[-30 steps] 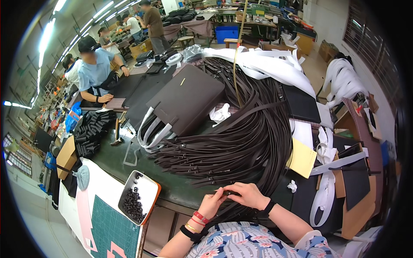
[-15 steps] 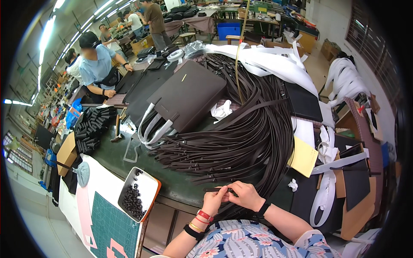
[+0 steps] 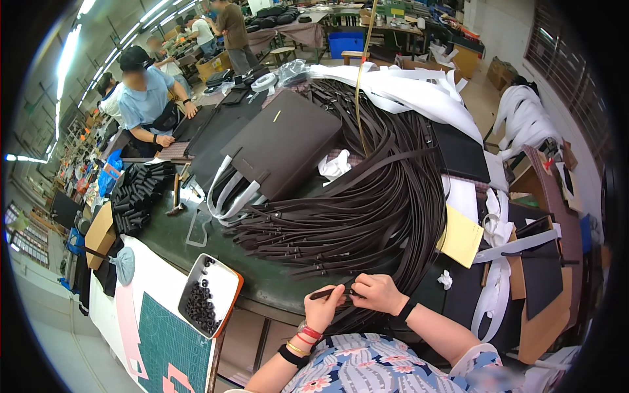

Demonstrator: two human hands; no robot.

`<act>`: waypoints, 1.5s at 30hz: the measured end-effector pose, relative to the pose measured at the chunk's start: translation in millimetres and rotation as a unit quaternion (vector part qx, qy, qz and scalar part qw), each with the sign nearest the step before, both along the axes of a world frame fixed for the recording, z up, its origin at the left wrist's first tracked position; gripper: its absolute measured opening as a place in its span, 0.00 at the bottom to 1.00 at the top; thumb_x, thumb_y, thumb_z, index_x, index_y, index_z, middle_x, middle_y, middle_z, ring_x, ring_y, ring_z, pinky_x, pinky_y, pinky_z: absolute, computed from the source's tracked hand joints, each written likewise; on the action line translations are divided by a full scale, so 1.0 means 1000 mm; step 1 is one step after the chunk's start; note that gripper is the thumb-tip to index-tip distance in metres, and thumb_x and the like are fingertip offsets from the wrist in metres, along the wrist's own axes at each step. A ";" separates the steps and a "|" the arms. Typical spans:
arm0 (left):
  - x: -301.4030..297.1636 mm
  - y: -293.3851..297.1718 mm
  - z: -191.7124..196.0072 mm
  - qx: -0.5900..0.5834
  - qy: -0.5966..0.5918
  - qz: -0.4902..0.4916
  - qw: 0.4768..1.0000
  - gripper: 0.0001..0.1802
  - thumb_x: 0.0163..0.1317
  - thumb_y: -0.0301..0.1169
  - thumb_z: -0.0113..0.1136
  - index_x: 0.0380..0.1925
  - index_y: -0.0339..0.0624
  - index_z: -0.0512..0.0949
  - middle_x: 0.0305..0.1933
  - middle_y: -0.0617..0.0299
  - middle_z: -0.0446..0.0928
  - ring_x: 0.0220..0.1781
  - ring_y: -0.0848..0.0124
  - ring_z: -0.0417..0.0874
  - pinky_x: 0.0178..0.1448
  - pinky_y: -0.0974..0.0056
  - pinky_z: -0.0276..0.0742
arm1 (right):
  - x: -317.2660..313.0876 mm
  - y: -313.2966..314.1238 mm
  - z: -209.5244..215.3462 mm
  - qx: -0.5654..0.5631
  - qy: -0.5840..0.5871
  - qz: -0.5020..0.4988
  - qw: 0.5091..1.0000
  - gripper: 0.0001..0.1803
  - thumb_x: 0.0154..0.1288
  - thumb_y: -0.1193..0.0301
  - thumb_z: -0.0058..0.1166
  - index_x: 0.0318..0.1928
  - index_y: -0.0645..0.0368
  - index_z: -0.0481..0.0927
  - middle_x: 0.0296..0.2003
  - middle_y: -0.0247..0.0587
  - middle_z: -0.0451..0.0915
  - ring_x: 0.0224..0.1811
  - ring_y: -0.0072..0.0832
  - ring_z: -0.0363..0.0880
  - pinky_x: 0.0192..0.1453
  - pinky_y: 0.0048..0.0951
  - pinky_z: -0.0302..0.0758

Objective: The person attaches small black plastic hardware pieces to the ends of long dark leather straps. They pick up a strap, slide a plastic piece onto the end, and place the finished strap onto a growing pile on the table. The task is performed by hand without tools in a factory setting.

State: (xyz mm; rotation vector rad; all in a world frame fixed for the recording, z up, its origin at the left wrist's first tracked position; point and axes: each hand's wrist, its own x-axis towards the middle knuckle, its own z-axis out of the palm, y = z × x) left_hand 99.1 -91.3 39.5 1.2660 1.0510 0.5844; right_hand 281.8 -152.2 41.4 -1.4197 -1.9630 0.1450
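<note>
Close to my body at the table's near edge, both hands work on one dark brown strap (image 3: 320, 294). My left hand (image 3: 323, 306) pinches it near the tip, which pokes out to the left. Just to the right, my right hand (image 3: 378, 293) has its fingers closed on the same strap. The fingers cover the part between them, so its detail cannot be made out. Beyond my hands lies a large pile of dark brown straps (image 3: 347, 226) with small metal fittings at their ends. Behind that pile rests a dark brown handbag (image 3: 291, 141) with wrapped handles.
A white tray with an orange side (image 3: 234, 298) holds small black rings, left of my hands. Nearby are a green cutting mat (image 3: 171, 337), a hammer (image 3: 176, 196) and black rolled pieces (image 3: 139, 196). Yellow paper (image 3: 461, 237) lies right. A co-worker in light blue (image 3: 144, 98) stands far left.
My hands have drawn slightly apart, the left one shifting a little left and down. The strap tip now slants downward to the left.
</note>
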 end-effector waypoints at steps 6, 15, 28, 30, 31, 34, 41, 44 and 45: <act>-0.006 0.031 -0.023 -0.157 -0.012 0.040 0.987 0.21 0.68 0.44 0.60 0.30 0.33 0.82 0.26 0.60 0.82 0.26 0.75 0.82 0.31 0.74 0.77 | 0.014 0.012 0.004 -0.028 -0.004 -0.022 0.999 0.12 0.51 0.69 0.63 0.36 0.55 0.78 0.34 0.35 0.76 0.36 0.34 0.78 0.43 0.34 0.77; -0.036 0.083 -0.124 -0.371 0.009 0.002 0.929 0.26 0.72 0.50 0.50 0.37 0.33 0.80 0.31 0.59 0.82 0.28 0.72 0.83 0.30 0.74 0.77 | 0.029 -0.015 -0.054 -0.237 -0.116 -0.027 0.964 0.08 0.50 0.75 0.59 0.33 0.56 0.80 0.35 0.37 0.77 0.43 0.39 0.78 0.47 0.36 0.77; -0.102 0.036 -0.068 0.182 0.138 -0.403 0.886 0.17 0.66 0.35 0.61 0.48 0.33 0.78 0.35 0.55 0.83 0.37 0.71 0.85 0.43 0.68 0.80 | 0.011 -0.014 -0.065 -0.308 0.046 0.025 0.950 0.11 0.65 0.63 0.55 0.35 0.57 0.80 0.32 0.41 0.79 0.38 0.43 0.80 0.42 0.41 0.76; -0.109 0.039 -0.066 0.054 0.119 -0.363 0.922 0.16 0.67 0.35 0.60 0.47 0.34 0.79 0.31 0.56 0.83 0.33 0.71 0.84 0.40 0.69 0.79 | 0.014 -0.012 -0.064 -0.319 0.043 0.025 0.946 0.11 0.66 0.63 0.54 0.35 0.58 0.80 0.34 0.42 0.80 0.39 0.43 0.80 0.43 0.41 0.76; -0.110 0.040 -0.065 -0.009 0.107 -0.339 0.935 0.15 0.67 0.35 0.60 0.46 0.34 0.80 0.30 0.56 0.83 0.31 0.72 0.84 0.39 0.69 0.79 | 0.013 -0.009 -0.063 -0.320 0.040 0.027 0.946 0.11 0.66 0.63 0.54 0.35 0.58 0.80 0.34 0.42 0.80 0.39 0.43 0.80 0.43 0.41 0.77; -0.108 0.046 -0.057 0.081 0.175 -0.327 0.925 0.13 0.68 0.37 0.58 0.40 0.37 0.82 0.24 0.59 0.81 0.26 0.71 0.83 0.34 0.68 0.78 | 0.004 -0.001 -0.063 -0.322 0.018 0.044 0.946 0.10 0.66 0.64 0.54 0.40 0.57 0.78 0.36 0.41 0.81 0.41 0.44 0.81 0.44 0.41 0.77; -0.112 0.080 -0.037 0.335 0.185 -0.205 0.901 0.09 0.64 0.34 0.61 0.37 0.42 0.83 0.36 0.53 0.83 0.37 0.60 0.85 0.42 0.63 0.79 | -0.071 0.020 -0.055 -0.271 0.048 0.107 0.955 0.11 0.68 0.65 0.51 0.46 0.56 0.78 0.37 0.45 0.82 0.40 0.44 0.82 0.43 0.41 0.78; -0.167 0.127 -0.052 0.364 0.205 0.068 0.906 0.09 0.60 0.23 0.60 0.41 0.41 0.82 0.39 0.55 0.82 0.39 0.63 0.84 0.43 0.64 0.79 | -0.067 0.017 -0.046 -0.283 0.087 0.041 0.954 0.10 0.69 0.66 0.50 0.45 0.57 0.78 0.37 0.47 0.83 0.39 0.46 0.82 0.42 0.42 0.78; -0.198 0.146 -0.063 0.398 0.251 0.135 0.872 0.12 0.59 0.21 0.60 0.43 0.41 0.81 0.41 0.54 0.81 0.37 0.62 0.84 0.42 0.63 0.79 | -0.061 0.013 -0.045 -0.283 0.104 0.031 0.953 0.10 0.69 0.67 0.51 0.45 0.58 0.77 0.34 0.49 0.83 0.37 0.47 0.82 0.40 0.43 0.78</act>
